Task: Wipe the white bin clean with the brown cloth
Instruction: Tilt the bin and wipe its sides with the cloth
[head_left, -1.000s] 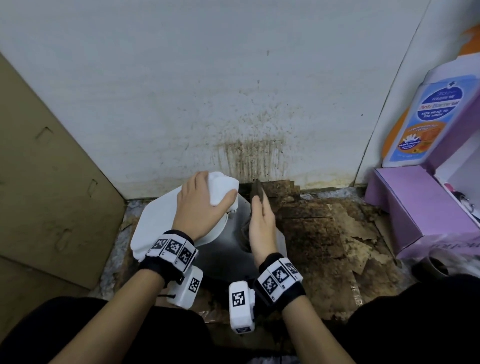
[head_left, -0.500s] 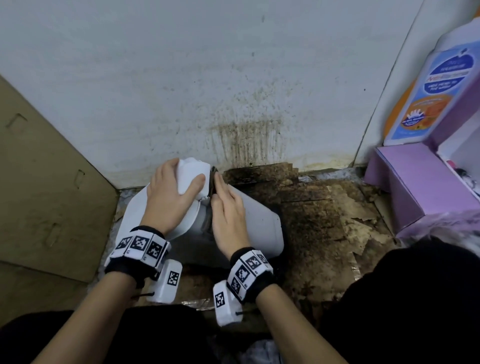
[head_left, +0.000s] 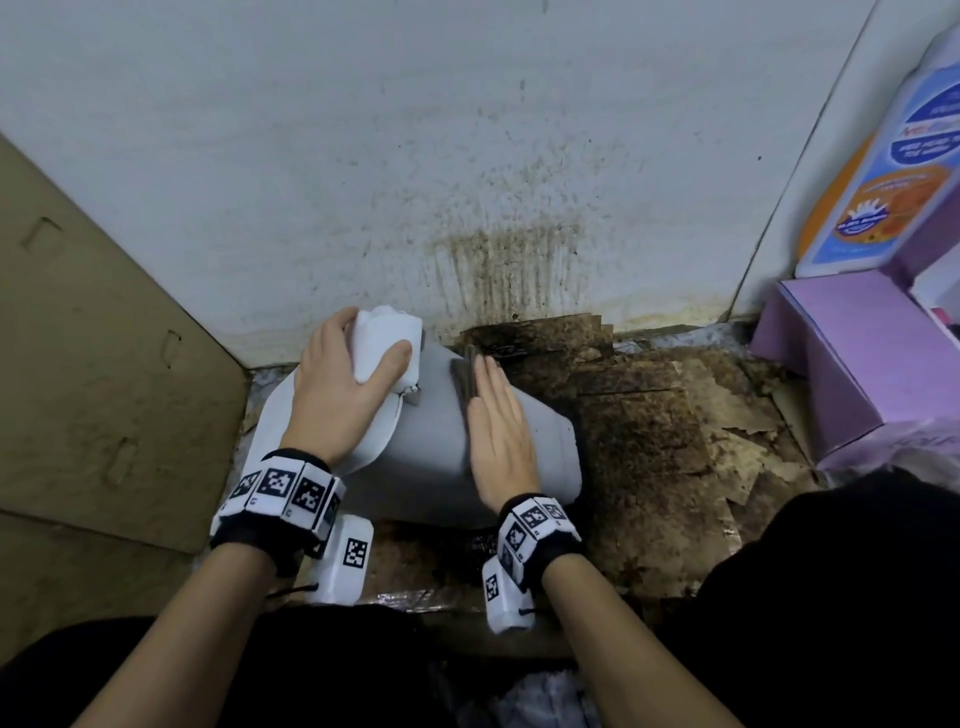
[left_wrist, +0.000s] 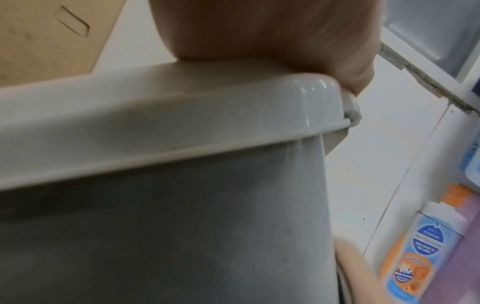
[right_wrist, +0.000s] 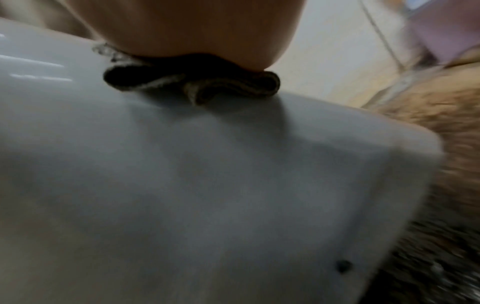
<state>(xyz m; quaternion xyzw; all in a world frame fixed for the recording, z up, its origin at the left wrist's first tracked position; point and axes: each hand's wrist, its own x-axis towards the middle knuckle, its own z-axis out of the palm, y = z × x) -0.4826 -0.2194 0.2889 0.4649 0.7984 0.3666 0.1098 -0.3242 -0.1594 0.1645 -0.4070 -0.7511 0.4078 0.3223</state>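
The white bin (head_left: 431, 441) lies tilted on its side on the floor, close to the wall. My left hand (head_left: 369, 338) grips the bin's white lid end, thumb on one side and fingers curled over the other. My right hand (head_left: 493, 410) lies flat on the bin's upturned side, fingers straight, pressing the brown cloth (head_left: 464, 376) against it. In the right wrist view the bunched cloth (right_wrist: 207, 84) peeks out from under the palm (right_wrist: 194, 26) on the bin (right_wrist: 207, 185). The left wrist view shows the bin's rim (left_wrist: 182, 123) under my left hand (left_wrist: 259, 30).
The white wall (head_left: 509, 260) behind the bin carries brown streaks. Stained brown sheets (head_left: 639, 415) cover the floor to the right. A cardboard panel (head_left: 104, 364) leans at the left. A purple box (head_left: 831, 364) and a blue-orange bottle (head_left: 883, 171) stand at the right.
The bin has been turned so that more of its side faces up. My right hand has slid the cloth along that side. The left hand keeps its hold on the lid end.
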